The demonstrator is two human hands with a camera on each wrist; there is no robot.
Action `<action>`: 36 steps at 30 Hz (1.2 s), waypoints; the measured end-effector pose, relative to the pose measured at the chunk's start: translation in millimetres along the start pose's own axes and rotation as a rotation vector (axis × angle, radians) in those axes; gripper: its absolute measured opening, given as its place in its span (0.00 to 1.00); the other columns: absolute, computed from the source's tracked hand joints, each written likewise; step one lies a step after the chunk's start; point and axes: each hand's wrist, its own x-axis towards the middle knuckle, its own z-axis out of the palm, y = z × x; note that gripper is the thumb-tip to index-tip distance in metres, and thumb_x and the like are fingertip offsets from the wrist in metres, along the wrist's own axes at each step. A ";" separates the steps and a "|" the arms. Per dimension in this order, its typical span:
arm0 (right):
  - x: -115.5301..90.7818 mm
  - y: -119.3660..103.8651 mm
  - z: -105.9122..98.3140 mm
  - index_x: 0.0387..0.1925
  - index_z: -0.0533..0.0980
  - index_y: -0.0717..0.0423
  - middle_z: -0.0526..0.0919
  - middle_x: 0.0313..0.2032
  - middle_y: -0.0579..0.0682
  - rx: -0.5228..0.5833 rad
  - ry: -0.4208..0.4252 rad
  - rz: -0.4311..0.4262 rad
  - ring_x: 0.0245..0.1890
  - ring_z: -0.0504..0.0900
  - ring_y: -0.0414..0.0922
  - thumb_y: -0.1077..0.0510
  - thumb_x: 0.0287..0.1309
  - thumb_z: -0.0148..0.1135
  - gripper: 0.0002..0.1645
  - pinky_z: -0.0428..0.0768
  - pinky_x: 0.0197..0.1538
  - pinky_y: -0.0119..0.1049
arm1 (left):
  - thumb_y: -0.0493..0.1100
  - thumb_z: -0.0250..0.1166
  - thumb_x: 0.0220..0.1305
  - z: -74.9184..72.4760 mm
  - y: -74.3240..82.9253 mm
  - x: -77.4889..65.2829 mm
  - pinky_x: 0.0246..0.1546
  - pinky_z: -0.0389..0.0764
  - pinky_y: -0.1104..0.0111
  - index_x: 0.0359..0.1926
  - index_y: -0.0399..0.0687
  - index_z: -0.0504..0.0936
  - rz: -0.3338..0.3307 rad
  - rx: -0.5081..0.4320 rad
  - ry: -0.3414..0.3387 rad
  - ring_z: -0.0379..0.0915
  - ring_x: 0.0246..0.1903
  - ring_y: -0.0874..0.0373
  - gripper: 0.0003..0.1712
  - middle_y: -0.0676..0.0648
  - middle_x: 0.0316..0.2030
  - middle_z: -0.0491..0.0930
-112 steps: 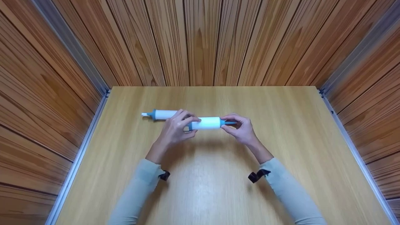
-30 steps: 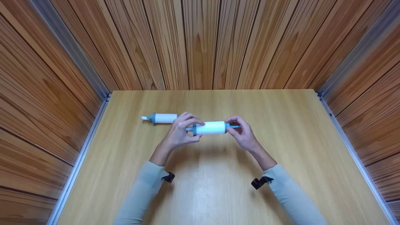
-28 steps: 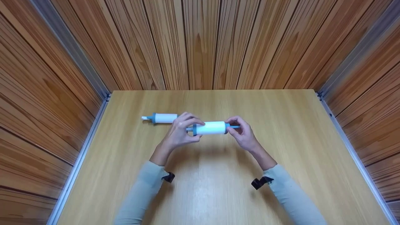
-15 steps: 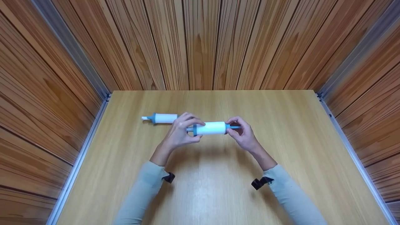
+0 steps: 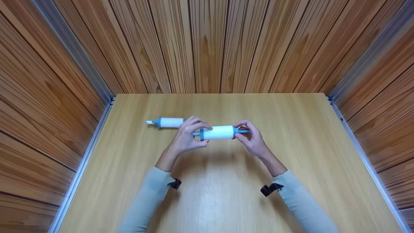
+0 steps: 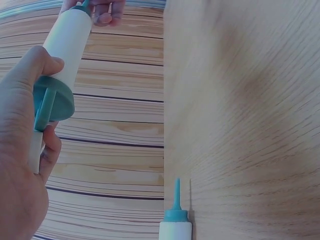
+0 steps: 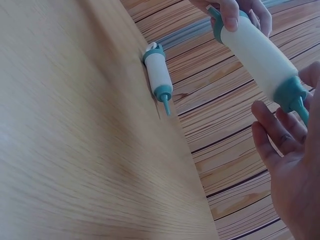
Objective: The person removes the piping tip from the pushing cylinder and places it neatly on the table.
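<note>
A syringe [image 5: 220, 132] with a white barrel and teal ends is held level between both hands, above the table. My left hand [image 5: 187, 135] grips its plunger end, thumb and fingers on either side of the teal flange; a teal rod with a white end pokes out toward the palm in the left wrist view. At the other end, my right hand [image 5: 253, 138] pinches the teal collar where the thin nozzle begins. Its remaining fingers spread loosely below in the right wrist view. A matching syringe [image 7: 160, 71] lies on the table behind the left hand, partly hidden in the head view.
The pale wooden table [image 5: 207, 200] has plank-patterned walls [image 5: 207, 45] at its back and both sides. Metal rails [image 5: 82, 155] run along the side edges. A small black camera mount [image 5: 267, 190] sits at each wrist.
Compared with the oldest frame, both hands and the held syringe are slightly further right, and the rod at its left end now shows. Over the last second almost nothing has moved.
</note>
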 end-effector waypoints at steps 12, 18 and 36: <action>0.5 -0.9 -1.4 0.57 0.75 0.76 0.82 0.48 0.44 -0.045 0.013 0.015 0.40 0.88 0.40 0.74 0.76 0.61 0.13 0.91 0.48 0.35 | 0.42 0.83 0.62 1.1 0.1 1.7 0.60 0.88 0.47 0.54 0.46 0.93 0.010 -0.005 -0.009 0.83 0.57 0.42 0.19 0.41 0.54 0.91; -0.2 0.1 -2.1 0.57 0.74 0.76 0.83 0.49 0.42 -0.027 0.009 -0.004 0.40 0.89 0.38 0.74 0.75 0.61 0.13 0.90 0.49 0.32 | 0.42 0.83 0.62 1.4 -0.2 1.3 0.61 0.87 0.46 0.54 0.46 0.93 0.009 -0.015 -0.007 0.83 0.58 0.42 0.19 0.41 0.55 0.91; -0.7 0.0 -3.0 0.59 0.72 0.79 0.82 0.51 0.43 0.005 -0.009 -0.015 0.41 0.90 0.36 0.76 0.73 0.61 0.17 0.90 0.50 0.30 | 0.42 0.83 0.61 2.7 -0.2 1.9 0.58 0.88 0.50 0.53 0.46 0.93 0.023 0.003 0.005 0.83 0.56 0.44 0.19 0.42 0.53 0.91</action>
